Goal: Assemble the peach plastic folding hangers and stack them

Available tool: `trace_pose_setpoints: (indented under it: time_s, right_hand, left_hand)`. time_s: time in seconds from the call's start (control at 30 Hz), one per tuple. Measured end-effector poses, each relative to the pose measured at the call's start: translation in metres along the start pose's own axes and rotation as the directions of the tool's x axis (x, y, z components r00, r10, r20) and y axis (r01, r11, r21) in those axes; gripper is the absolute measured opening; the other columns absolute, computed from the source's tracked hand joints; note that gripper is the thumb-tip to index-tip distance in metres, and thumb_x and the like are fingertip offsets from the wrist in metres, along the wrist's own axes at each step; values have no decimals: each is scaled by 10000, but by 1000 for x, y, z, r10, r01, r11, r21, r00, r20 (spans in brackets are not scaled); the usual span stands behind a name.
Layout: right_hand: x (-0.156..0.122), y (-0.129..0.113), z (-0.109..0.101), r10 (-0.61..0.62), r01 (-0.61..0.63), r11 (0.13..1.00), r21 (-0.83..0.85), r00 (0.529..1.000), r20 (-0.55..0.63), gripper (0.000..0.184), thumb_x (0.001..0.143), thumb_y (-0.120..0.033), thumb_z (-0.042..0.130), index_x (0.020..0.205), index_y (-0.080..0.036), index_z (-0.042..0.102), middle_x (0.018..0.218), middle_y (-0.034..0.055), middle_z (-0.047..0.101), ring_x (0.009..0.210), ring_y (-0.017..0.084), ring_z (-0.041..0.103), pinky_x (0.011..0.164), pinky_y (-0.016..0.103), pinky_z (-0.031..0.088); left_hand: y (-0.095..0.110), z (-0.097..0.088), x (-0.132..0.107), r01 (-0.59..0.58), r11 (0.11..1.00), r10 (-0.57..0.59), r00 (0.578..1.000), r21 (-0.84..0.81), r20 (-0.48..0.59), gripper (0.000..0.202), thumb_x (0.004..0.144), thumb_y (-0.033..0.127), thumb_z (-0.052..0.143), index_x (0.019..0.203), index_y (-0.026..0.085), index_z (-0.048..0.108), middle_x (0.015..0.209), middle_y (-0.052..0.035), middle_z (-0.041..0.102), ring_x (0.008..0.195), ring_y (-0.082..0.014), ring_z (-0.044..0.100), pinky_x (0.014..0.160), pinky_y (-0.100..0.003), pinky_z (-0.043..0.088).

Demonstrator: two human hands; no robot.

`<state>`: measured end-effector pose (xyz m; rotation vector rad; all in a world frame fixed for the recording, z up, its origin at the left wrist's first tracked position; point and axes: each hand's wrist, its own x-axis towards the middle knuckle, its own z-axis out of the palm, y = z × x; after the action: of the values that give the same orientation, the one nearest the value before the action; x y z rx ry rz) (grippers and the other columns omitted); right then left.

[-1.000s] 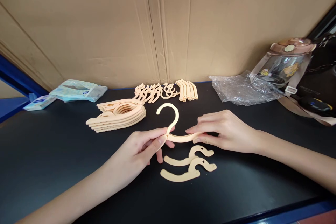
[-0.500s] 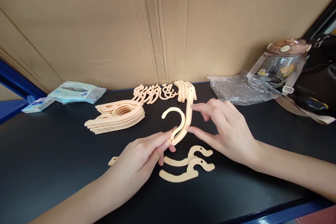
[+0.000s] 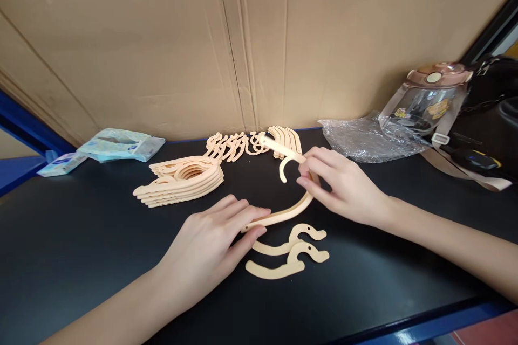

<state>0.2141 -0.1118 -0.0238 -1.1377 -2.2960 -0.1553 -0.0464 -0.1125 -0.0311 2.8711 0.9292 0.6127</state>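
Both my hands hold one peach plastic hanger (image 3: 289, 210) over the black table (image 3: 81, 248). My left hand (image 3: 214, 240) pinches the lower end of its curved arm between thumb and fingers. My right hand (image 3: 335, 186) grips the upper part, where the hook (image 3: 284, 168) and a second arm stick out toward the back. Two loose hanger arm pieces (image 3: 289, 259) lie on the table just in front of my hands. A stack of finished hangers (image 3: 182, 180) rests to the left behind my left hand.
Rows of loose hook and arm parts (image 3: 253, 143) lie at the back by the cardboard wall (image 3: 259, 38). Tissue packs (image 3: 121, 144) sit at back left. A crumpled clear bag (image 3: 364, 140), a water bottle (image 3: 429, 99) and a black bag (image 3: 489, 124) are at right.
The hanger has swung open and over to the right: my right hand moved its upper part back and rightward, while my left hand lowered toward the table holding the other end.
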Motion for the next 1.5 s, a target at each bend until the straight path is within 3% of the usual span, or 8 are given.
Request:
trace_pose_setpoints:
  time_s: [0.2,0.37,0.53,0.7,0.8,0.97,1.23,1.5]
  right_hand:
    - [-1,14,5,34,-50,994,100,987,156,181,888,-62,385,964,-192,486,935,39,536,790,156,522,707,278,432]
    - [0,12,5,37,-56,996,66,964,263,188,883,-73,369,913,-197,508,885,32,527,767,165,526,684,291,441]
    - [-1,14,6,121,-159,980,123,955,270,249,915,-95,320,1044,-211,499,1016,48,536,711,149,563,672,302,481]
    - [-3,17,10,163,-208,956,205,963,213,483,958,-169,321,1423,-263,227,1350,100,462,973,198,607,840,365,508]
    - [-3,18,12,163,-203,959,196,966,202,557,966,-194,330,1477,-288,128,1332,102,483,938,193,610,811,372,524]
    - [0,17,12,127,-157,978,140,971,204,500,968,-177,337,1450,-259,232,1200,81,575,944,197,611,807,378,527]
    - [0,19,15,66,-59,997,-45,981,180,392,967,-121,370,1352,-190,403,1172,99,616,979,221,601,819,390,492]
    - [-1,11,12,-37,62,985,-160,987,158,303,947,-80,391,1169,-142,589,1052,102,639,944,227,562,766,365,401]
  left_hand:
    - [-9,2,3,30,999,-30,1000,11,0,244,986,261,433,1179,247,581,997,6,636,884,-161,566,690,-260,460]
    - [-9,3,5,9,1000,-8,999,-28,40,232,962,232,475,1147,280,607,1008,3,604,905,-164,558,702,-258,461]
    - [-6,3,5,-14,998,18,998,-65,60,292,943,195,484,1202,271,597,1016,-14,588,903,-164,548,718,-264,470]
    - [-6,5,5,-23,997,28,997,-71,65,344,968,185,430,1288,250,539,1019,-27,606,895,-169,549,766,-292,484]
    - [-5,3,5,3,996,0,999,-93,38,381,962,206,449,1341,242,466,995,-28,623,903,-175,562,805,-311,492]
    - [0,-5,5,-56,991,59,998,-123,17,226,907,272,572,1131,234,574,1185,-46,594,1083,-201,526,911,-330,460]
    - [12,-7,0,-271,947,292,950,-174,107,156,887,349,631,939,205,604,1130,-15,620,1096,-201,512,902,-322,414]
    - [32,2,-8,-463,842,451,886,277,109,153,953,162,478,921,130,625,921,-33,657,831,-208,560,729,-364,380]
